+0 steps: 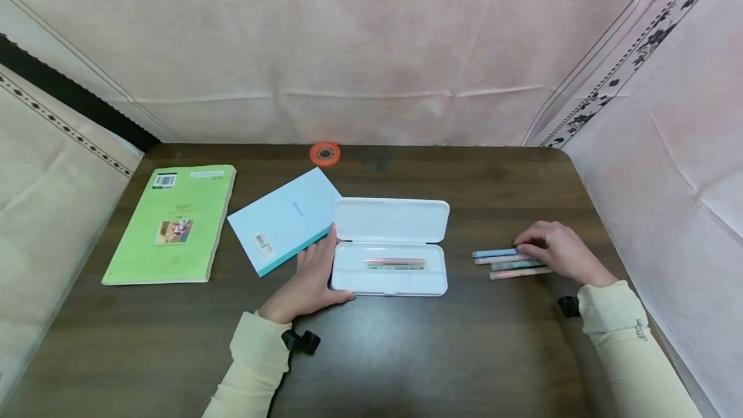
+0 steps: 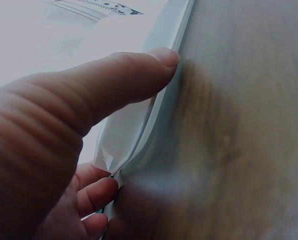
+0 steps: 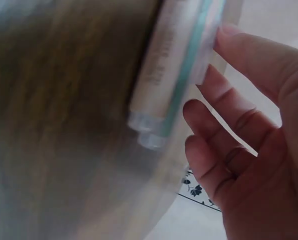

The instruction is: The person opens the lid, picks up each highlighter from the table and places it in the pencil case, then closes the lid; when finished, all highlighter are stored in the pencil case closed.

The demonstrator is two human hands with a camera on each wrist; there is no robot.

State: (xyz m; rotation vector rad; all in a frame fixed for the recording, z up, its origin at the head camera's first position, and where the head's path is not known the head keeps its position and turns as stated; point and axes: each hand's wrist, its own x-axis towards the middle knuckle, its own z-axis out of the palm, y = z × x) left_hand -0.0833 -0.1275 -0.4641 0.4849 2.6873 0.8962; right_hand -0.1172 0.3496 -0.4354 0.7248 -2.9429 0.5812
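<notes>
An open white pencil case point(image 1: 389, 286) lies on the table with its lid point(image 1: 392, 220) folded back; two pens point(image 1: 395, 262) are inside. My left hand point(image 1: 313, 276) rests at the case's left side, thumb along the front edge and other fingers by the left wall. In the left wrist view the thumb point(image 2: 129, 75) lies on the case's rim. To the right, several pens point(image 1: 518, 273) lie side by side, one of them blue point(image 1: 493, 253). My right hand point(image 1: 560, 250) pinches a pen of this group between thumb and index finger. The right wrist view is blurred around these pens point(image 3: 164, 85).
A light-blue box or book point(image 1: 287, 218) lies at an angle just left of the case. Further left is a green book point(image 1: 168, 231). An orange-red round object point(image 1: 325, 153) sits at the table's back edge. Pale cloth point(image 1: 371, 50) hangs behind and at both sides.
</notes>
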